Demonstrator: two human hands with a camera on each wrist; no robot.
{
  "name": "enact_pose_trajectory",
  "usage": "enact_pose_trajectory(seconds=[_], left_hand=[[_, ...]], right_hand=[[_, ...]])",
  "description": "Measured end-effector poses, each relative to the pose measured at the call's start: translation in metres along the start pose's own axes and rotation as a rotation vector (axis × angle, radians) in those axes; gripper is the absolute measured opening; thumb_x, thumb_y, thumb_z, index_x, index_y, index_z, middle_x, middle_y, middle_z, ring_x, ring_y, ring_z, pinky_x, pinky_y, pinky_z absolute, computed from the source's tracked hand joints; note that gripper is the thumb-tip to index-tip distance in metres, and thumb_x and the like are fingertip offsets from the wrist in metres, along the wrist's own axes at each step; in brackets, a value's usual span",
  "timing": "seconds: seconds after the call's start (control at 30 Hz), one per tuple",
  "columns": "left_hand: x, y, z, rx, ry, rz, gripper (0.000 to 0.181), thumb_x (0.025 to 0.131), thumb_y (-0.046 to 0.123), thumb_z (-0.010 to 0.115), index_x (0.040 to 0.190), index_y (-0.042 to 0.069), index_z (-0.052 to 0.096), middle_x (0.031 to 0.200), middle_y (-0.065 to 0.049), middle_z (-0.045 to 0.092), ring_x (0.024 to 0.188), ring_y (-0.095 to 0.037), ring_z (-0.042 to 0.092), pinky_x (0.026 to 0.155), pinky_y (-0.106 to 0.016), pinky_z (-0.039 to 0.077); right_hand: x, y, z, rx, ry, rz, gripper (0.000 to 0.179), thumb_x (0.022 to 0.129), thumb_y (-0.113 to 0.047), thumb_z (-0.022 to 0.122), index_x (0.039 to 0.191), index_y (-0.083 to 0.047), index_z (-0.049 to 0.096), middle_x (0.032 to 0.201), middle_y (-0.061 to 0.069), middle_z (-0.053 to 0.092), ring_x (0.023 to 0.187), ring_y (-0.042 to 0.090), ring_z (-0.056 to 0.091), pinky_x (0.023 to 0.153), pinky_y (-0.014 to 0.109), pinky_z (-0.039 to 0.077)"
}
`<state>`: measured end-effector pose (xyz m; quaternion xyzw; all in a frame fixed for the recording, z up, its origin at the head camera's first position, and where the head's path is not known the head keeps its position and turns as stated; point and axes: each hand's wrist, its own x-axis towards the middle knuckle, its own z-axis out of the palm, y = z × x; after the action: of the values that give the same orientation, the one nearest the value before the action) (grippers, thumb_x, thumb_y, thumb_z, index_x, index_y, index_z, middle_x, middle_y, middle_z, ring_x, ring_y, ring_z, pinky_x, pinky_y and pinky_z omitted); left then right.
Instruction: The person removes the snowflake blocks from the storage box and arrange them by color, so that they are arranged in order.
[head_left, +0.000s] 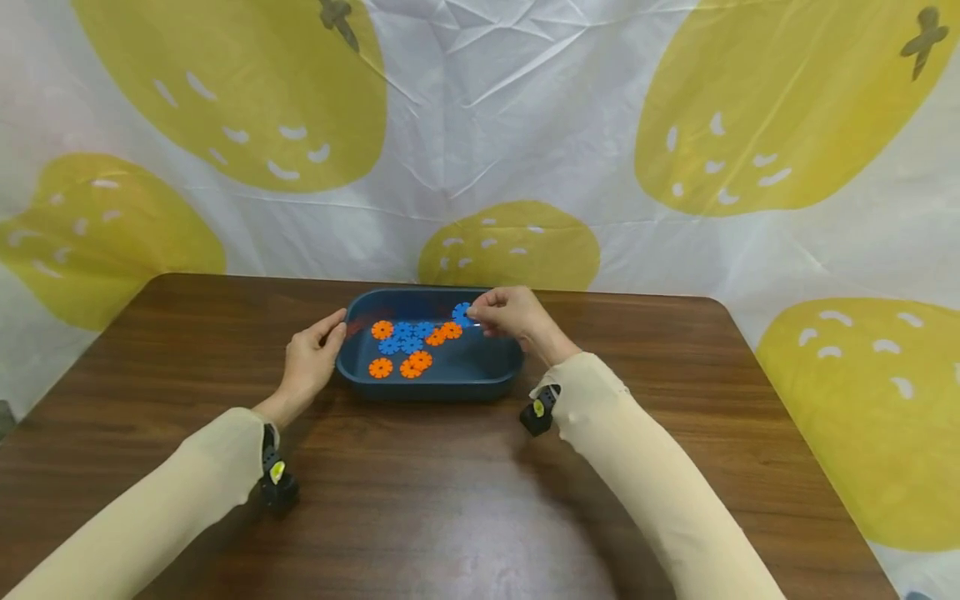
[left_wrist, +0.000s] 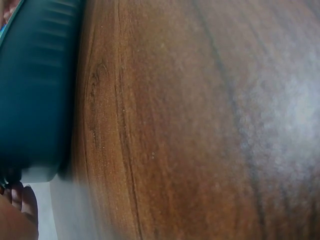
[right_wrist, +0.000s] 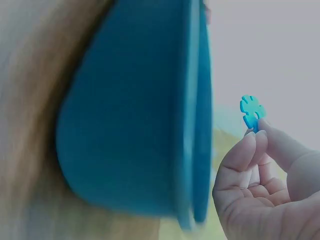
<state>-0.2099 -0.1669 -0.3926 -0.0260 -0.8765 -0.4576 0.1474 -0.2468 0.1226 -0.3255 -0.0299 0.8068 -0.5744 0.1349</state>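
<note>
A dark blue plastic basin [head_left: 427, 388] stands toward the far side of the table. My left hand [head_left: 309, 360] grips its left end, fingers and thumb at the rim. In the left wrist view, part of this hand [left_wrist: 17, 215] shows by the basin's end. Over the basin's right part, my right hand [head_left: 516, 318] pinches a blue notched snowflake disc [right_wrist: 252, 111] between thumb and fingertips, upright and above the rim. Inside lie several orange discs [head_left: 381, 367] and several blue discs [head_left: 412, 344], loose and partly overlapping.
The basin rests on a brown wooden table [head_left: 435, 483] with rounded far corners. Behind it hangs a white cloth [head_left: 480, 158] printed with yellow fruit. Each wrist wears a black camera, such as the right one [head_left: 537, 414].
</note>
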Motion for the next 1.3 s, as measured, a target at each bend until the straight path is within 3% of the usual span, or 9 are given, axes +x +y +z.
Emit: enact_pose_trajectory(seconds=[0.2,0.33,0.53,0.67,0.83,0.93,1.0,1.1,1.3], left_hand=[[0.000,0.000,0.000,-0.013,-0.016,-0.023,0.041,0.100,0.023,0.046,0.135,0.003,0.051,0.129,-0.019,0.056,0.094,-0.026,0.061,0.062,-0.009,0.039],[0.000,0.000,0.000,-0.015,-0.034,-0.043,0.042,0.100,0.025,0.044,0.137,0.004,0.049,0.129,-0.020,0.056,0.103,-0.029,0.061,0.065,-0.005,0.038],[0.000,-0.001,0.001,-0.029,-0.035,-0.046,0.042,0.100,0.025,0.045,0.137,0.005,0.050,0.130,-0.019,0.055,0.100,-0.028,0.061,0.064,-0.005,0.038],[-0.001,-0.001,0.000,-0.020,-0.009,-0.028,0.041,0.099,0.024,0.047,0.135,0.005,0.052,0.129,-0.018,0.056,0.096,-0.020,0.062,0.064,-0.005,0.037],[-0.001,-0.001,0.000,-0.021,-0.012,-0.007,0.041,0.099,0.025,0.047,0.134,0.005,0.052,0.127,-0.019,0.058,0.071,0.000,0.054,0.057,-0.011,0.038],[-0.002,-0.001,-0.001,-0.022,-0.020,0.000,0.041,0.100,0.024,0.046,0.135,0.004,0.051,0.127,-0.020,0.057,0.073,-0.006,0.058,0.056,-0.012,0.037],[-0.002,-0.001,-0.001,-0.016,-0.019,0.000,0.041,0.100,0.025,0.046,0.135,0.004,0.051,0.128,-0.019,0.057,0.088,-0.017,0.062,0.061,-0.008,0.038],[-0.001,-0.001,0.000,-0.016,-0.019,-0.001,0.041,0.100,0.024,0.046,0.135,0.004,0.051,0.128,-0.019,0.056,0.101,-0.029,0.062,0.065,-0.004,0.036],[-0.001,0.000,0.000,-0.011,-0.015,-0.001,0.040,0.100,0.023,0.046,0.135,0.003,0.051,0.127,-0.020,0.057,0.090,-0.026,0.062,0.060,-0.010,0.038]], right_hand=[[-0.006,0.009,-0.039,0.085,0.075,0.021,0.019,0.089,-0.010,0.064,0.099,0.005,0.061,0.068,-0.004,0.058,0.058,0.006,0.051,0.060,0.019,0.051],[-0.010,0.028,-0.068,0.041,0.108,0.061,0.024,0.091,-0.013,0.062,0.104,0.007,0.060,0.067,-0.007,0.057,0.056,0.003,0.052,0.058,0.016,0.049],[-0.019,0.060,-0.100,-0.068,0.124,0.142,0.026,0.094,-0.016,0.057,0.108,0.006,0.060,0.069,-0.008,0.058,0.057,0.000,0.054,0.058,0.016,0.048],[-0.022,0.076,-0.111,-0.075,0.127,0.174,0.027,0.095,-0.013,0.056,0.110,0.009,0.060,0.071,-0.008,0.060,0.057,-0.001,0.053,0.058,0.015,0.049],[-0.018,0.094,-0.122,-0.092,0.146,0.219,0.022,0.092,-0.009,0.059,0.104,0.009,0.063,0.071,-0.005,0.061,0.057,0.001,0.052,0.058,0.016,0.049],[-0.011,0.105,-0.127,-0.066,0.130,0.215,0.014,0.087,-0.009,0.067,0.091,0.005,0.066,0.067,-0.003,0.061,0.056,0.004,0.053,0.056,0.018,0.050],[-0.010,0.108,-0.129,-0.066,0.124,0.220,0.012,0.085,-0.008,0.069,0.088,0.003,0.066,0.066,-0.003,0.060,0.056,0.005,0.053,0.056,0.019,0.050],[-0.012,0.106,-0.126,-0.093,0.132,0.229,0.013,0.087,-0.006,0.066,0.092,0.006,0.065,0.066,-0.004,0.059,0.055,0.004,0.051,0.055,0.018,0.049],[-0.020,0.096,-0.119,-0.155,0.142,0.254,0.018,0.091,-0.004,0.059,0.102,0.010,0.062,0.064,-0.007,0.057,0.053,0.001,0.048,0.052,0.016,0.046]])
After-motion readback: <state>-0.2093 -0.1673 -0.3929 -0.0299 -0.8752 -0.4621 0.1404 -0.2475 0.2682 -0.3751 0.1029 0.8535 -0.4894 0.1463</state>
